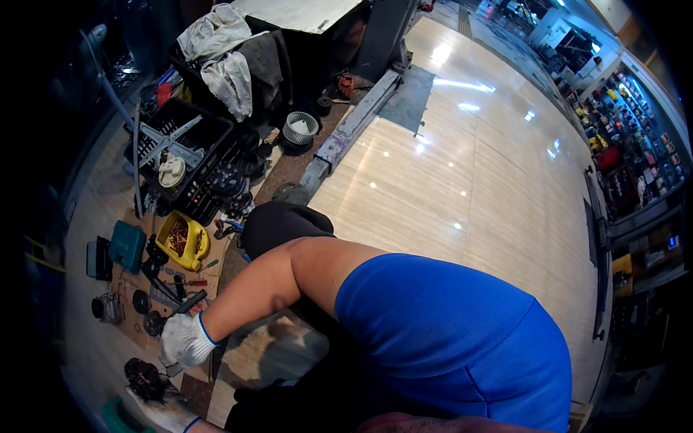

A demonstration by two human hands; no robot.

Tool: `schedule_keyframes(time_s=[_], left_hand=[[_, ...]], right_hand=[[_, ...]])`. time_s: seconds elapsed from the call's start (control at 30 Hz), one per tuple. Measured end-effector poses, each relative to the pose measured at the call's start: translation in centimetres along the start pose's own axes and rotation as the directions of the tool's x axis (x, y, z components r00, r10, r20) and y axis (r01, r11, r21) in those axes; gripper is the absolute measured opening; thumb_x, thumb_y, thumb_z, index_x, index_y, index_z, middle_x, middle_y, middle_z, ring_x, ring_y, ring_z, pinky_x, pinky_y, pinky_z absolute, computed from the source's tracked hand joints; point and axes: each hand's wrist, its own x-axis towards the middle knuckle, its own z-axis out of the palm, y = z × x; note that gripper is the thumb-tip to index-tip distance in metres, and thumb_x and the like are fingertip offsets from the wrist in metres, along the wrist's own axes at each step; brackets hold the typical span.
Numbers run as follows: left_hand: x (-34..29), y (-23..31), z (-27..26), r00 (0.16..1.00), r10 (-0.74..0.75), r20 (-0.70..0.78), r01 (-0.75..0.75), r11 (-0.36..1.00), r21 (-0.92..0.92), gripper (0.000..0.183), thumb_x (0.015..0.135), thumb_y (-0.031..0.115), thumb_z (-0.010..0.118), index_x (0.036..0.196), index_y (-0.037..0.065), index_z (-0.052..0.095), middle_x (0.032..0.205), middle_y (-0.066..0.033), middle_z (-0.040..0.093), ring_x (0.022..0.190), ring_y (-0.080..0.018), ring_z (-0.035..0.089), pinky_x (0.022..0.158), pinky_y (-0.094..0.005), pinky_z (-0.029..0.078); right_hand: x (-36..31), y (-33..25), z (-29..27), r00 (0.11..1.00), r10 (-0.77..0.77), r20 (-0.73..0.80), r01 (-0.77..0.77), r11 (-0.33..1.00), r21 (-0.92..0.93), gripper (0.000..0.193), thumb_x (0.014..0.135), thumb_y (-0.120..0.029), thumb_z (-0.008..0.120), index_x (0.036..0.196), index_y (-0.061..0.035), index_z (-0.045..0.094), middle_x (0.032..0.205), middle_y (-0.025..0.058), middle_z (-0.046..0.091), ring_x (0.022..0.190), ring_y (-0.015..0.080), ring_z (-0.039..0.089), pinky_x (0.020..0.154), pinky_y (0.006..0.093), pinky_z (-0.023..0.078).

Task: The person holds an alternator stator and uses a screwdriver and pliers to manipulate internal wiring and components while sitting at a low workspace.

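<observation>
My right hand [187, 341], in a white knitted glove with a blue cuff edge, is closed around a tool with a black handle [192, 302]. A grey metal end shows below the fingers; I cannot make out the tool's kind. Lower left, my left hand [167, 413], gloved alike, is closed at a dark, rounded machine part [146, 379], whose details are too dim to read. Its fingers are partly hidden. Near the right hand lie dark round parts [152, 322] and a red-handled screwdriver [189, 283] on a cardboard sheet [130, 289].
Beyond my hands stand a cut yellow container [183, 241] of small copper-coloured pieces, a teal case [127, 245] and a black tool box [209, 119] with a metal bracket. A white blower wheel [300, 128] stands by a lift arm [357, 119]. Tiled floor [462, 166] extends right.
</observation>
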Motion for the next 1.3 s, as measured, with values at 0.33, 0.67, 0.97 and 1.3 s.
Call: schedule_keyframes(time_s=[0.33,0.67,0.97,1.3], left_hand=[[-0.2,0.6,-1.2,1.000,0.010,-0.020,-0.010,1.000,0.027,0.046,0.100,0.040,0.057,0.131,0.006,0.058,0.127,-0.0131,0.063,0.109,-0.0264,0.063,0.084,-0.0361,0.053],[-0.7,0.5,0.0,1.000,0.017,0.002,-0.017,1.000,-0.003,0.044,0.101,0.038,0.054,0.128,0.003,0.058,0.123,-0.0145,0.064,0.101,-0.0277,0.065,0.081,-0.0387,0.056],[-1.8,0.8,0.8,0.999,0.033,-0.007,-0.032,0.996,0.078,0.045,0.103,0.039,0.050,0.129,0.003,0.058,0.125,-0.0151,0.063,0.101,-0.0278,0.064,0.080,-0.0375,0.054],[-6.1,0.7,3.0,0.996,0.011,-0.092,0.004,0.988,0.156,0.049,0.104,0.039,0.045,0.135,0.002,0.055,0.128,-0.0155,0.063,0.111,-0.0276,0.063,0.087,-0.0378,0.052]], right_hand=[[0.2,-0.6,-1.4,0.980,0.199,0.006,-0.196,0.963,0.182,0.042,0.094,-0.043,0.053,0.083,-0.0065,0.072,0.082,0.0195,0.069,0.079,0.0407,0.067,0.068,0.0480,0.054],[0.3,1.6,1.0,0.985,0.170,-0.019,-0.166,0.979,0.116,0.034,0.089,-0.040,0.058,0.087,-0.0094,0.072,0.085,0.0174,0.071,0.079,0.0397,0.068,0.067,0.0498,0.055],[-0.3,0.5,-0.7,0.983,0.115,0.140,-0.126,0.990,0.067,0.030,0.089,-0.037,0.058,0.091,-0.0106,0.072,0.086,0.0174,0.072,0.082,0.0387,0.070,0.069,0.0504,0.055],[-1.1,-0.1,-0.6,0.940,-0.017,0.342,0.036,0.998,-0.048,0.036,0.094,-0.035,0.052,0.096,-0.0071,0.074,0.096,0.0186,0.073,0.087,0.0386,0.069,0.073,0.0487,0.055]])
